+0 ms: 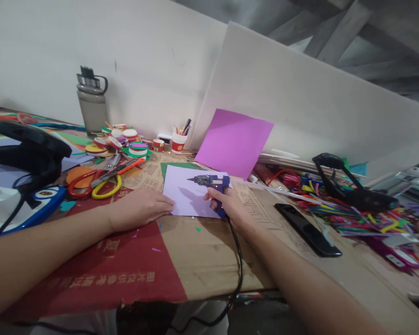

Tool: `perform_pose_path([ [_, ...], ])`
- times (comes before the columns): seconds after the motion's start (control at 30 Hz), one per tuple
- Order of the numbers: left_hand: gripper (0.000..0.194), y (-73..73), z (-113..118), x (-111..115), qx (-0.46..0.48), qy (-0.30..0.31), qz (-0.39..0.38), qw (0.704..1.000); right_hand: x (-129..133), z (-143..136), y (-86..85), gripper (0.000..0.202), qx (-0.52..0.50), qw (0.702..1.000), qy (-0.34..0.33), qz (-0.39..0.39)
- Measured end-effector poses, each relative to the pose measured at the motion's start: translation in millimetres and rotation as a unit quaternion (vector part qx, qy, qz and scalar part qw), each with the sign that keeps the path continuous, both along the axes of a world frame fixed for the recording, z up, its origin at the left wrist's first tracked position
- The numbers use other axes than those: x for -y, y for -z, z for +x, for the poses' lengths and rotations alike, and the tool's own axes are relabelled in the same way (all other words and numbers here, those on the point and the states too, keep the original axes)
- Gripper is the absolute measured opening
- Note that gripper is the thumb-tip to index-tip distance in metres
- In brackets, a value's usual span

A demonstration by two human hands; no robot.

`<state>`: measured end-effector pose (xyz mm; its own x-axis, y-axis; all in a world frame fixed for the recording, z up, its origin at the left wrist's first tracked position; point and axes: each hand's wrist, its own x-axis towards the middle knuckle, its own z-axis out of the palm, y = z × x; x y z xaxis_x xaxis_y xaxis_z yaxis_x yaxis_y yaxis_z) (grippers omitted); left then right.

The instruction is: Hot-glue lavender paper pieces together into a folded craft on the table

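My right hand (225, 201) is wrapped round the handle of a blue hot glue gun (212, 180), its nozzle pointing left over a pale lilac sheet of paper (176, 190). A long clear glue stick (261, 187) sticks out from the gun's back, and a black cord (239, 260) runs down from its grip. My left hand (143, 207) lies flat on the cardboard, fingers stretched toward the lilac sheet, fingertips at its left edge. Part of a green sheet (169, 168) shows behind the lilac one.
Left of the paper lie red-handled scissors (85, 183) and yellow-handled scissors (106, 187), with ribbon rolls (130, 135) behind. A bottle (92, 104), a cup of pens (179, 141) and a purple sheet (235, 139) stand at the back. A black phone (307, 230) and colourful pipe cleaners (363, 216) lie right.
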<state>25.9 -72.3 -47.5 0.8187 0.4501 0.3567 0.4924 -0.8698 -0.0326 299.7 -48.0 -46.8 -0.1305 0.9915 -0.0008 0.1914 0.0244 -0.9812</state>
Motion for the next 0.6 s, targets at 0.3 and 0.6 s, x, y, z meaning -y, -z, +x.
perform_pose_path([
  [0.3, 0.030, 0.6, -2.8, -6.3, 0.040, -0.042, -0.050, 0.997, -0.9, 2.3, 0.9, 0.036, -0.009, 1.000, -0.005, 0.013],
  [0.6, 0.032, 1.2, -1.1, -3.8, -0.002, -0.032, -0.019, 0.999, -5.4, 4.7, 8.3, 0.038, -0.020, 0.999, -0.002, 0.044],
])
